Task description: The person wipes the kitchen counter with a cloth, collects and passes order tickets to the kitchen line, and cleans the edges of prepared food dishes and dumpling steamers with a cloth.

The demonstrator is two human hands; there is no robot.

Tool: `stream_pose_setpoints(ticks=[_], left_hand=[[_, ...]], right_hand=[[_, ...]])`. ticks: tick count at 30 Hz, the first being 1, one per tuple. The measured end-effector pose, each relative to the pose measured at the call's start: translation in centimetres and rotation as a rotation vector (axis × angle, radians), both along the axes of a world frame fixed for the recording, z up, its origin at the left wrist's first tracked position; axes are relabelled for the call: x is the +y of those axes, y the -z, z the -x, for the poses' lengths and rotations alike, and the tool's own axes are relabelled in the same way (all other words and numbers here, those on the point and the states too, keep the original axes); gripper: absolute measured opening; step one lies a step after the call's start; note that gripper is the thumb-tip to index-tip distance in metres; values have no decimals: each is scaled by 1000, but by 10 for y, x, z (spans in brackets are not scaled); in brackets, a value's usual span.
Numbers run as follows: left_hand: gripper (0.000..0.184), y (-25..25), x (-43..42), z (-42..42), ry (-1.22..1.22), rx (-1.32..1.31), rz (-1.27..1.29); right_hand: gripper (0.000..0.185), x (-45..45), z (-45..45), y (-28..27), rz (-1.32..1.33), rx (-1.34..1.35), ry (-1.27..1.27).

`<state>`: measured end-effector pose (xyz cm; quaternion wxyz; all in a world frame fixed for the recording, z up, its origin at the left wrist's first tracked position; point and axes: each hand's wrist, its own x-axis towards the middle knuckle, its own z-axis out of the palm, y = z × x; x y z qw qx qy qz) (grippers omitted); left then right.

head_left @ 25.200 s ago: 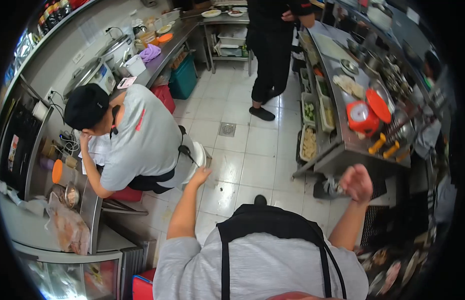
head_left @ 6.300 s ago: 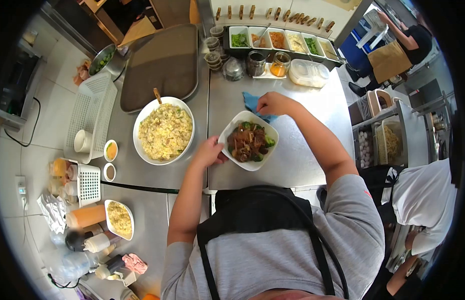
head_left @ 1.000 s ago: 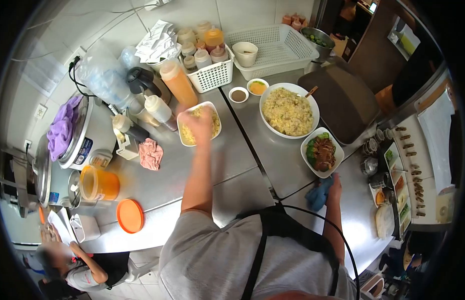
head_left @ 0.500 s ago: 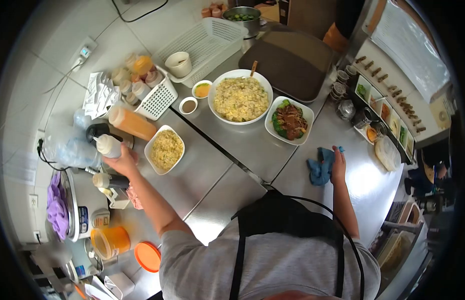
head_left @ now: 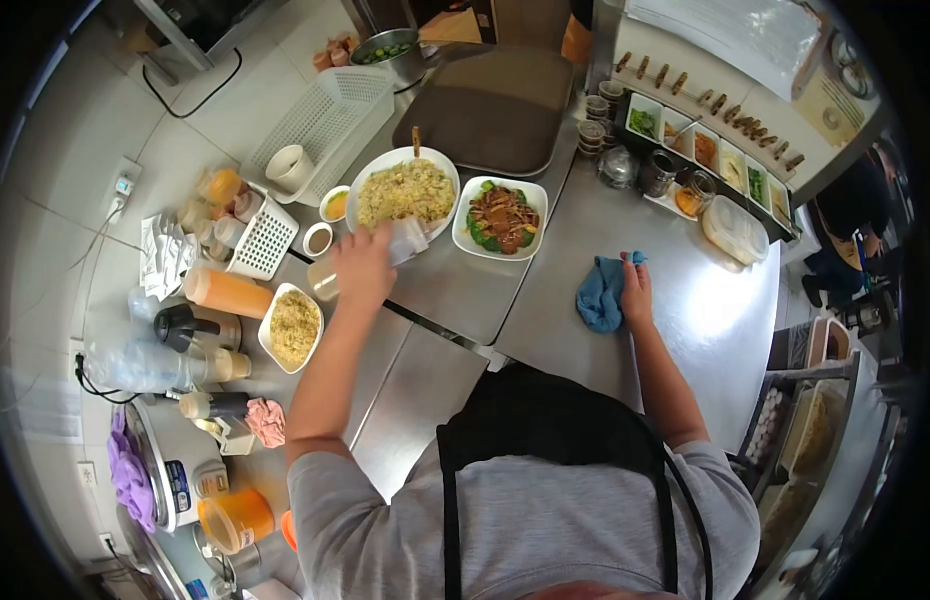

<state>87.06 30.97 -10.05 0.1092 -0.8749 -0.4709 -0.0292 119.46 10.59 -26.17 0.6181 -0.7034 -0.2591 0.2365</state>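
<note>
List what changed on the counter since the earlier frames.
Left hand took a squeeze bottle from the left side and carried it rightward, toward the large rice bowl. Right hand took up the blue cloth. The meat-and-broccoli bowl moved left, now beside the large rice bowl. Brown tray, large rice bowl: unchanged.

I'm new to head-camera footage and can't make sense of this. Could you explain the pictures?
There is no machine: a person works with two bare hands. Every picture comes from one camera worn on the head, looking forward and down, so the grey shirt and black apron fill the bottom. On the metal counter are a white round bowl of rice, a squarish dish of saucy food with green vegetables, a smaller rice dish and a dark tray. The left hand grips a bottle, blurred here; the right hand holds a blue cloth.
</note>
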Motion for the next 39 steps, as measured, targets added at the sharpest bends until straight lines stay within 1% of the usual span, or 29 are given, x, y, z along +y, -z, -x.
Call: stream_pose_setpoints(ticks=[1,4,7,10,13,16,18,19,20,21,23,24,25,26,28,29,30,32,33,34,35,38,39], left_hand=[[54,3,3,-14,29,53,-4],[39,9,15,-54,20,99,-21],[43,15,20,-75,119,89,-86],[43,4,5,-76,147,174,-30],[45,4,13,-75,-8,238,49],[47,2,14,-68,-115,107,221],[55,17,12,-57,-207,-167,284],[57,23,11,-46,-211,-323,313],[59,27,9,-34,-215,-480,343],[59,27,6,-24,-177,-730,445],[58,24,-3,10,-109,-1247,593],[57,17,-5,32,-130,-1380,575],[56,6,-7,54,-143,-1511,554],[55,-3,-12,76,-142,-1637,535],[47,-22,-24,124,-233,-1768,280],[45,-29,-27,142,-297,-1786,118],[48,-26,-24,165,-407,-1704,-53],[54,-17,-20,193,-505,-1597,-365],[57,20,-4,230,-672,-1491,-554],[63,21,-6,238,-676,-1431,-577],[64,36,-1,251,-724,-1398,-652],[63,72,6,267,-787,-1479,-694],[65,91,11,279,-756,-1538,-705]], right_hand=[[31,0,0,4,-11,8,-2],[30,-3,-1,7,1,4,-1],[29,-5,-1,5,-15,-7,-9],[28,-8,0,5,-27,28,-8],[28,-5,-1,12,-98,39,-40],[28,-3,-3,13,-94,28,-60],[29,-8,-4,27,-143,85,-47],[29,-2,-7,33,-186,109,-51],[29,1,-9,30,-166,121,-47],[29,-4,-6,24,-128,142,-55],[29,-5,-2,-6,29,120,-82],[30,-5,-4,-10,17,43,-100],[33,-2,-14,6,-8,85,-113],[34,-1,-14,7,14,113,-126],[37,-2,-16,-7,40,173,-96],[37,-1,-17,-13,30,365,-109],[36,1,-19,-19,17,555,-115],[36,9,-21,-34,17,528,-119],[36,12,-22,-38,24,512,-120],[35,17,-27,-37,-9,412,-105],[34,25,-37,-32,-41,311,-89],[30,51,-70,-16,-115,12,-38],[29,57,-76,-15,-134,-89,-20]])
